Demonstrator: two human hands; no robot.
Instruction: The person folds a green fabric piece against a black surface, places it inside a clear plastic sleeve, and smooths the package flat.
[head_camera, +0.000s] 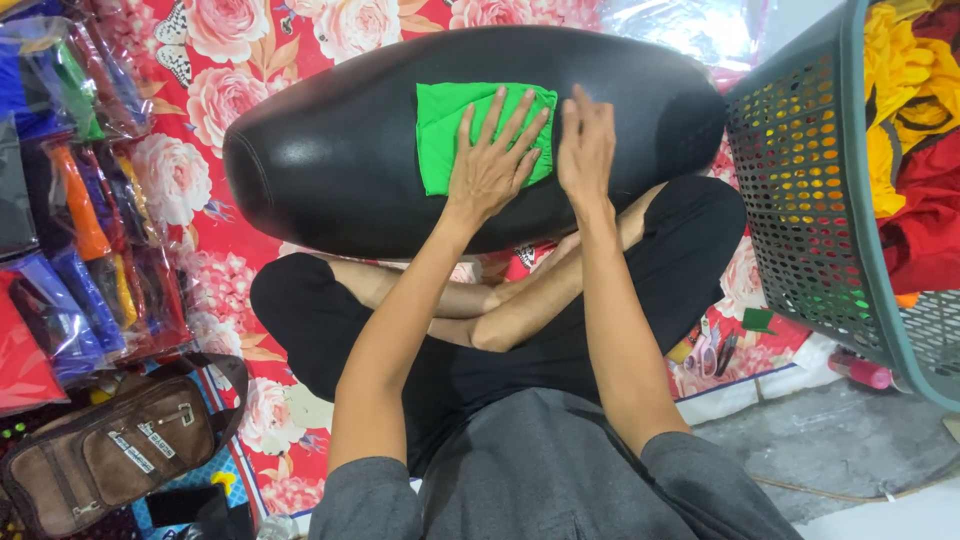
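Grey sleeves sit closest to the camera, above crossed legs in black trousers. Both hands are apart and open. The left hand lies flat with spread fingers on a folded green cloth. The right hand rests just beside it, flat on the black motorbike seat — it grips nothing. The green cloth lies on top of the seat, near the middle.

The seat is round and shiny, so the green cloth could slide off it if the left hand pushes too hard to one side. The fold could also open up, because nothing pins its far edge. The seat lies on the flowery mat against the legs — a strong push could roll it. A grey laundry basket of bright clothes stands close on the right, and an elbow could bump it.
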